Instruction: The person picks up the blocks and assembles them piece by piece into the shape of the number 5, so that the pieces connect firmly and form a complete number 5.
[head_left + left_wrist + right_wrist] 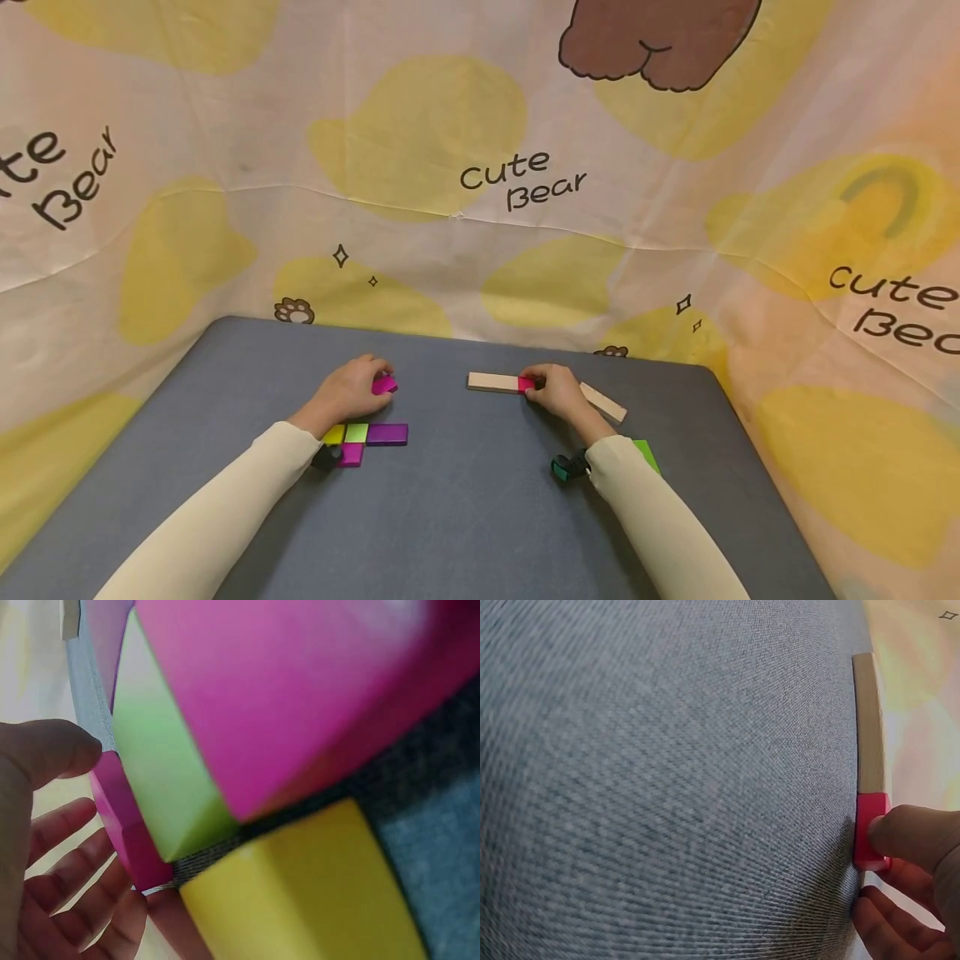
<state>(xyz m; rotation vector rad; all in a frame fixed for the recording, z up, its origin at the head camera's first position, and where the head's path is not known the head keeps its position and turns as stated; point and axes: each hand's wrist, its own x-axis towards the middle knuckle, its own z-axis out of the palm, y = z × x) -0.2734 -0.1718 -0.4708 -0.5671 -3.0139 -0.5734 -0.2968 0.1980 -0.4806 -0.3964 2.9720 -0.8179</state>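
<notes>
On the left, my left hand [348, 390] holds a magenta block [385, 385] between thumb and fingers. Just below that hand lies a flat group: a yellow block [333, 434], a light green block [356, 433], a longer purple block [387, 434] and a second magenta block [351, 455]. These loom large in the left wrist view. Farther right, my right hand [558, 392] pinches a small red block [865, 844]. The red block sits against the end of a long plain wooden block [492, 382], in line with it.
Another plain wooden block [604, 402] lies slanted beyond my right wrist. A bright green piece [647, 454] is partly hidden by the right sleeve. Patterned cloth [420, 250] hangs around the grey table [450, 517] at the back and sides.
</notes>
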